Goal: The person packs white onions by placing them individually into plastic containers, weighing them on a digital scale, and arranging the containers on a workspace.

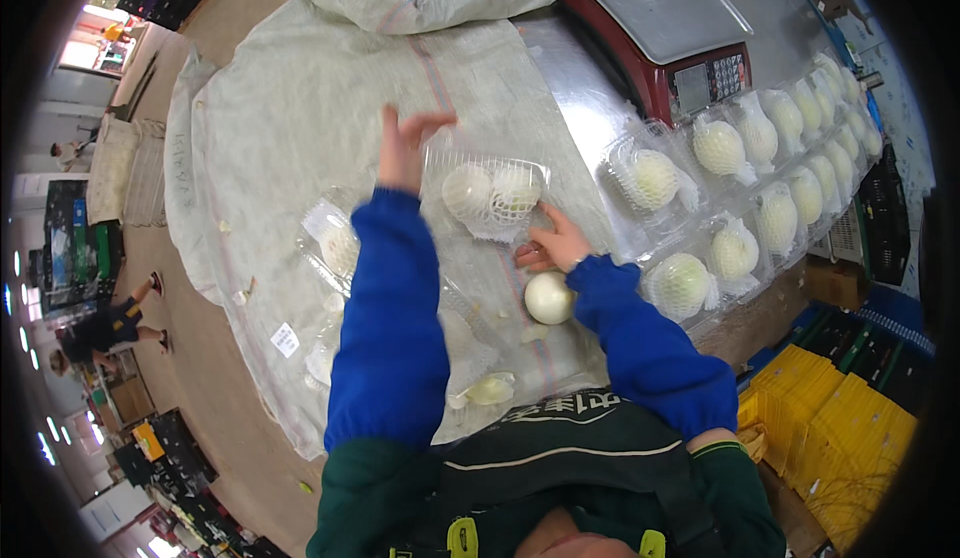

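Two pale peeled onions (491,190), the right one in white foam netting, sit in a clear plastic clamshell container (487,164) before me. At its upper left, my left hand (405,145) is raised with thumb and fingers apart. My right hand (553,241) is at the container's lower right corner, fingers spread; whether it touches the corner is unclear. Just below that hand lies a bare onion (549,298) on the woven sack cloth (300,108). Another clamshell with a netted onion (337,247) is partly hidden by my left sleeve.
Rows of packed netted onions (776,220) line the metal table's right side. A red scale with a steel pan (664,10) stands at the upper right. Yellow crates (832,423) are stacked lower right. Onion peel (489,389) lies near my apron. A person (101,333) is far left.
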A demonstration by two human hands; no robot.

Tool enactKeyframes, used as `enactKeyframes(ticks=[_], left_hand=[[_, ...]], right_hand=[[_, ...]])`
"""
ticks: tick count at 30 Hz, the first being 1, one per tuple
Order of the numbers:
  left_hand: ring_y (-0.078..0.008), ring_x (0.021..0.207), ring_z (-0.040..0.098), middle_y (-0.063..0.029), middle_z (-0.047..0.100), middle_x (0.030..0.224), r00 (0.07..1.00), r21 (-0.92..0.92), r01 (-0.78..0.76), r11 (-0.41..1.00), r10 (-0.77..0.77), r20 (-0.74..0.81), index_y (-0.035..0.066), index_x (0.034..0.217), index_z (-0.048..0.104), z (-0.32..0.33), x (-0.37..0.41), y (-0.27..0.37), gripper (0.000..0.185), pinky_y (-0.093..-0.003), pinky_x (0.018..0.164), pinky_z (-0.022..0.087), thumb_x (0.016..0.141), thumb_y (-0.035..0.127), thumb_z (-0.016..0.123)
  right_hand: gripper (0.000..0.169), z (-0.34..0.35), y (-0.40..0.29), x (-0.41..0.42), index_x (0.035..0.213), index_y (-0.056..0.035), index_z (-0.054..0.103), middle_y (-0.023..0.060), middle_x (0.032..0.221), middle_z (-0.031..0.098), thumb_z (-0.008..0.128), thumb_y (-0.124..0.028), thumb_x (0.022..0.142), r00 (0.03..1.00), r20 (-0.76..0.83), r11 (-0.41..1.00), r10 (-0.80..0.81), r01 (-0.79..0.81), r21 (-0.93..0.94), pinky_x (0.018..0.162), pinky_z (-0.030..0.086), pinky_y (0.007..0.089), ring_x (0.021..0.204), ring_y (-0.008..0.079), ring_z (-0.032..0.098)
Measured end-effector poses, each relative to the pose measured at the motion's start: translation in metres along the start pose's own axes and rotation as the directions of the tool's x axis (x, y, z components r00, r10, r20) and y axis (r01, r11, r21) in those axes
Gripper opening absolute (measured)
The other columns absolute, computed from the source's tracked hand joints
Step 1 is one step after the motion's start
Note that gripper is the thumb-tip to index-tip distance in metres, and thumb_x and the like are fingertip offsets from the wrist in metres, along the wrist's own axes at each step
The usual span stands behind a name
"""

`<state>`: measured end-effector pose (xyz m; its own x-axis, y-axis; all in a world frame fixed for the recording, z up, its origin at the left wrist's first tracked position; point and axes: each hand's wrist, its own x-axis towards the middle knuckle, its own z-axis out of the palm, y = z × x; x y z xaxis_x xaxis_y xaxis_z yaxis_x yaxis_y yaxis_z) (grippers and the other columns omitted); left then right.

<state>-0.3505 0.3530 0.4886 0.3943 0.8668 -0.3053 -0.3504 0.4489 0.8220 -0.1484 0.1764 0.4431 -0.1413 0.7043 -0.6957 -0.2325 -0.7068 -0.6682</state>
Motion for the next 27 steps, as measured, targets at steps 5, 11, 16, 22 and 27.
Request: enactKeyframes(ticks=[5,11,16,22,27], left_hand=[[-0.0256,0.115,0.049,-0.0179,0.052,0.126,0.909,0.885,-0.283,0.369,0.399,0.124,0.002,0.117,0.056,-0.031,-0.120,-0.045,0.034,-0.0356,0.099,0.035,0.094,0.019,0.038],[-0.0338,0.098,0.059,-0.0165,0.063,0.105,0.937,0.972,0.120,0.200,0.301,-0.178,-0.001,0.120,0.048,-0.035,-0.112,-0.069,0.034,-0.0398,0.085,0.046,0.086,0.005,0.046],[-0.0200,0.065,0.062,-0.0150,0.060,0.085,0.894,0.515,0.400,0.758,-0.200,-0.400,-0.003,0.099,0.045,-0.044,-0.105,-0.055,0.016,-0.0301,0.047,0.051,0.086,0.007,0.048],[-0.0173,0.063,0.059,-0.0111,0.058,0.079,0.915,0.408,0.293,0.865,-0.130,-0.382,0.000,0.097,0.047,-0.047,-0.103,-0.067,0.012,-0.0299,0.050,0.052,0.087,0.007,0.049],[-0.0124,0.053,0.054,-0.0047,0.056,0.071,0.985,0.598,0.172,0.783,-0.119,-0.128,0.006,0.095,0.053,-0.040,-0.055,-0.028,0.009,-0.0269,0.048,0.049,0.088,0.012,0.053]], right_hand=[[0.062,-0.012,0.009,-0.016,0.135,0.0012,0.024,0.0250,0.116,0.052,0.059,-0.017,0.087,0.984,0.177,0.886,0.013,-0.093,0.455,0.079,0.055,0.0366,0.098,0.0319,0.062],[0.049,-0.001,0.019,0.017,0.115,0.0080,0.032,0.0234,0.099,0.056,0.064,0.001,0.079,0.998,-0.057,0.986,-0.022,0.031,0.166,0.070,0.058,0.0395,0.083,0.0316,0.065],[0.040,0.001,0.026,0.024,0.106,0.0073,0.037,0.0204,0.088,0.058,0.064,0.003,0.077,0.993,-0.071,0.985,-0.095,0.104,0.139,0.064,0.059,0.0383,0.074,0.0283,0.065],[0.030,0.004,0.032,0.020,0.096,0.0037,0.041,0.0165,0.079,0.061,0.064,0.001,0.078,0.969,-0.107,0.974,-0.224,0.226,0.005,0.057,0.056,0.0318,0.066,0.0219,0.066],[0.026,0.011,0.033,-0.032,0.093,-0.0004,0.055,0.0144,0.082,0.067,0.067,-0.016,0.077,0.839,-0.140,0.770,-0.525,0.399,-0.498,0.063,0.050,0.0324,0.069,0.0241,0.066]])
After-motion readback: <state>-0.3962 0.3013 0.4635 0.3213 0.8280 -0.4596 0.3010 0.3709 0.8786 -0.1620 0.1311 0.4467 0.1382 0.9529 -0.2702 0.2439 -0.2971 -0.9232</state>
